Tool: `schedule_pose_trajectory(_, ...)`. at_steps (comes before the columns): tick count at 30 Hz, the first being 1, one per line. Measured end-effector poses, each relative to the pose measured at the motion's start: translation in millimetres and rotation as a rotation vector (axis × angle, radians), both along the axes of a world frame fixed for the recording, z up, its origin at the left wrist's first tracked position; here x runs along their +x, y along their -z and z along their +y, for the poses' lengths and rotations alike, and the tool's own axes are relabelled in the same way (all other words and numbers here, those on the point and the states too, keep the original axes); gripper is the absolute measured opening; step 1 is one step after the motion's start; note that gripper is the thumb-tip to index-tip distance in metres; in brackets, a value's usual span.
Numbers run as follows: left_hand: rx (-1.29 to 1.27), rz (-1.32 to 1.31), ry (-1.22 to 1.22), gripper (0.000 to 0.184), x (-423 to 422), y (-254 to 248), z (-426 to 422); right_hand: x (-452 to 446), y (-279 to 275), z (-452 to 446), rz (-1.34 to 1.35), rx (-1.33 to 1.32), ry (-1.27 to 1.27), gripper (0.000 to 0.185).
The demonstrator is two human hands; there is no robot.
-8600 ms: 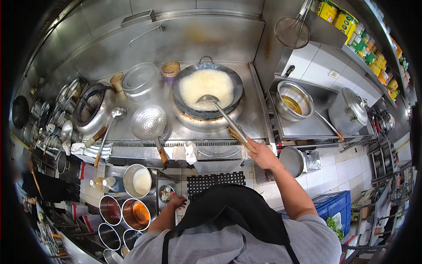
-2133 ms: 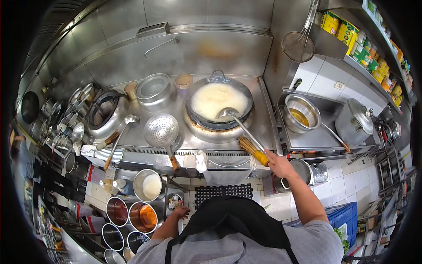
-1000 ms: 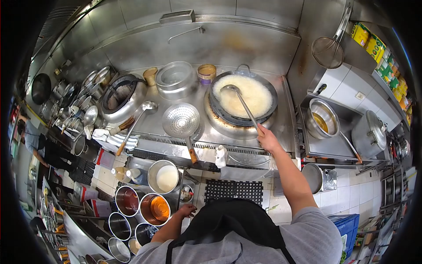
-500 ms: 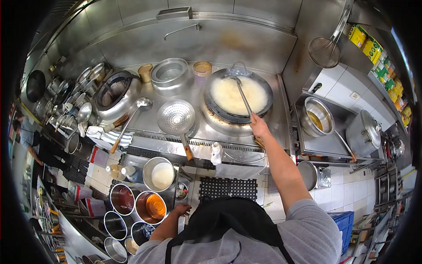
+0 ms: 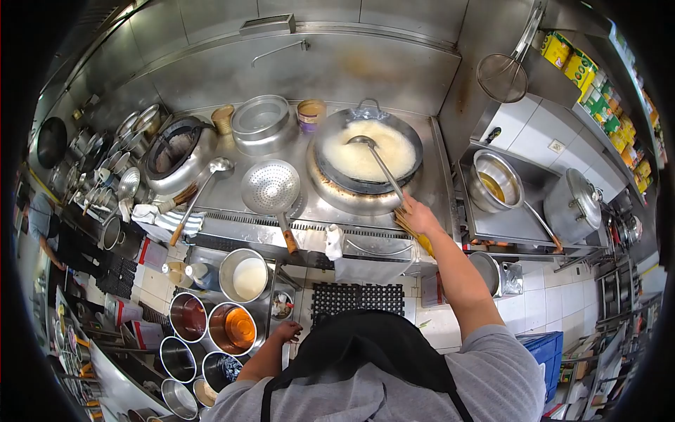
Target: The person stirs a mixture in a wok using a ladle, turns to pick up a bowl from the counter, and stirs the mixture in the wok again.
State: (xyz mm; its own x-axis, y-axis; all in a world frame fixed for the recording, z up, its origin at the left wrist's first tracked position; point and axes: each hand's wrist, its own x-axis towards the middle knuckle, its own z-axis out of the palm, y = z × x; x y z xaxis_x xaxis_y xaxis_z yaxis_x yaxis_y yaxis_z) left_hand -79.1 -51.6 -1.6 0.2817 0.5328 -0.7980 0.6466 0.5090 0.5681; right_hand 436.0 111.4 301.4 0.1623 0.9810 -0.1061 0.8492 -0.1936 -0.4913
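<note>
My right hand is closed around the handle of a long ladle. The ladle's bowl rests at the surface of pale, foamy liquid in a black wok on the right burner. Just under the right hand, a bamboo brush leans at the stove's front edge. Hanging low beside my body, my left hand holds nothing and its fingers are loosely apart. Nearest to it are steel pots, one with orange liquid.
A perforated strainer lies across the stove, left of the wok, and another ladle lies farther left. A lidded pot stands behind. On the right counter are a bowl of oil and a lidded stockpot. Another person stands far left.
My right hand has come back toward me, drawing the ladle nearer the wok's front rim. The whole view has shifted slightly. My left hand stays low by my body.
</note>
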Motion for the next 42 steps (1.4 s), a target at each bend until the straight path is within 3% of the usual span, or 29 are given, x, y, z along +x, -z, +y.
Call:
schedule_pose_trajectory(10,-0.049,0.017,-0.038,0.027,-3.7,17.1,-4.0,12.4,-36.8,-62.0,-0.030,-0.079,-0.044,0.070)
schedule_pose_trajectory(14,0.086,-0.071,0.122,0.027,-2.8,28.9,-3.6,21.9,-42.6,-83.7,-0.028,-0.059,-0.089,0.069)
schedule_pose_trajectory(16,-0.028,0.034,0.013,0.026,19.5,-11.9,-1.1,28.2,-42.9,-91.7,-0.045,-0.082,-0.086,0.070)
schedule_pose_trajectory(27,-0.012,-0.003,0.037,0.027,31.6,4.0,-3.0,46.8,-66.8,-132.4,-0.095,-0.111,-0.104,0.073)
schedule_pose_trajectory(35,-0.078,0.055,-0.054,0.026,30.1,-13.1,-19.0,56.2,-74.3,-125.1,-0.078,-0.072,-0.136,0.070)
schedule_pose_trajectory(42,-0.116,0.053,-0.122,0.025,15.1,-15.1,-25.8,37.6,-40.4,-69.0,-0.058,-0.082,-0.142,0.072)
